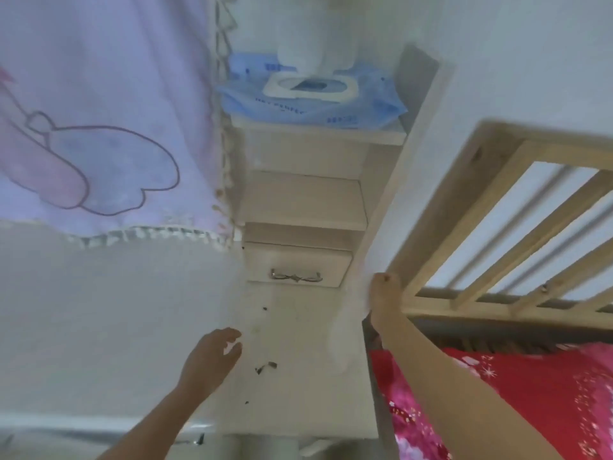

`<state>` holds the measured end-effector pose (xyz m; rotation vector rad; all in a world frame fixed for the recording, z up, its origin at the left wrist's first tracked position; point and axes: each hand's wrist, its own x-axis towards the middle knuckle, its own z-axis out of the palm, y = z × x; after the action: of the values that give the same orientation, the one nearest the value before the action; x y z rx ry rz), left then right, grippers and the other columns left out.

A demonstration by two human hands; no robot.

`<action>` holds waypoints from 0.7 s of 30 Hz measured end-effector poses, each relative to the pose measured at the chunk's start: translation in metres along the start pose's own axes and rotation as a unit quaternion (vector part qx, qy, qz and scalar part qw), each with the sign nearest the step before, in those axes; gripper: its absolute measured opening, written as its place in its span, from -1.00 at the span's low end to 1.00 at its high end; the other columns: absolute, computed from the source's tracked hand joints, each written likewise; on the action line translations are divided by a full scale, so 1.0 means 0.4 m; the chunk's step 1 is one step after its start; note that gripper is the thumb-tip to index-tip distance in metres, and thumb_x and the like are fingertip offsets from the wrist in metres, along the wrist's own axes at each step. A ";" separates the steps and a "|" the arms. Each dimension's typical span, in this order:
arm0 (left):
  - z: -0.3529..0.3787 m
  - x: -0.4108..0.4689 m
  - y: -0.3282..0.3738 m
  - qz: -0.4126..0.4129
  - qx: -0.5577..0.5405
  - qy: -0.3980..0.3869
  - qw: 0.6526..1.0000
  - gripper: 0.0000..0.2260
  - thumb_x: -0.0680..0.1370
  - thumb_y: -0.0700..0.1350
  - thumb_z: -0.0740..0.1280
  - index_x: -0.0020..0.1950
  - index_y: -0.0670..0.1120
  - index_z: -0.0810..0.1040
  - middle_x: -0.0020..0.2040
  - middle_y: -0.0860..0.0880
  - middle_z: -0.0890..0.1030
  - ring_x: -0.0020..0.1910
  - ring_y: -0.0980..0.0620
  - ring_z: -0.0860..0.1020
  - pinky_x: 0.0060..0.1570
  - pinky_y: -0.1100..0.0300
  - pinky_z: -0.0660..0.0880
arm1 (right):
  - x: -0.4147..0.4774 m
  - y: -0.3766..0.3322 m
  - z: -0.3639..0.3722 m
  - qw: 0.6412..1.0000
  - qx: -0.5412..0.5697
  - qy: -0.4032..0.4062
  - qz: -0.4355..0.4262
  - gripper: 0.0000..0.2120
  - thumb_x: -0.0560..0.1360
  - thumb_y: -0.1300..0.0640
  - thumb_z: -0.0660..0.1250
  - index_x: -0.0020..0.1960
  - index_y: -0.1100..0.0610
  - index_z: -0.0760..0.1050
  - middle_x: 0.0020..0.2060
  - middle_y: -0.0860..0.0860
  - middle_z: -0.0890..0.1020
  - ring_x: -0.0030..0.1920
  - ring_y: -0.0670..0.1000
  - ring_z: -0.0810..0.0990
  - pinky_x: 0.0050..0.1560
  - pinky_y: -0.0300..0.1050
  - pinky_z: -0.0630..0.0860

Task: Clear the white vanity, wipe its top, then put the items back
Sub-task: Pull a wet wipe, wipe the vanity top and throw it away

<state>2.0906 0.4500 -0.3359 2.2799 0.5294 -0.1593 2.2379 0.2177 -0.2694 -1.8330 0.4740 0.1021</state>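
Note:
The white vanity top (298, 330) lies below me, bare apart from a few dark crumbs (265, 366). My left hand (212, 356) hovers over its left part with fingers loosely spread, holding nothing. At the vanity's right edge, my right hand (386, 300) pinches a blurred white wipe (345, 330) that hangs down onto the top. A small stepped shelf unit (298, 200) with a drawer (297, 263) stands at the back. On top of it a blue wet-wipe pack (308, 101) lies with its lid open, and a white container (315, 38) stands behind it.
A lilac cloth with a cartoon print (99, 127) and a fringed hem hangs at the left, over the vanity's back. A wooden slatted bed frame (514, 227) and red patterned bedding (514, 400) press against the vanity's right side. The wall is behind.

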 end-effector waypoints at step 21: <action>0.072 -0.179 -0.220 -0.117 0.301 0.124 0.938 -0.45 0.57 0.14 0.12 0.38 -0.25 0.32 0.39 -0.28 0.31 0.40 -0.22 0.26 0.32 -0.08 0.25 | 0.123 0.265 0.119 0.678 -0.479 -0.321 -0.455 -0.43 0.51 0.30 0.05 0.49 0.10 0.03 0.50 0.10 -0.01 0.50 0.10 -0.05 0.45 0.02 0.04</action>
<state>1.9903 0.4601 -0.3950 2.8465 0.9951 -0.1684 2.2517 0.2239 -0.3946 -2.6265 -1.2609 0.3338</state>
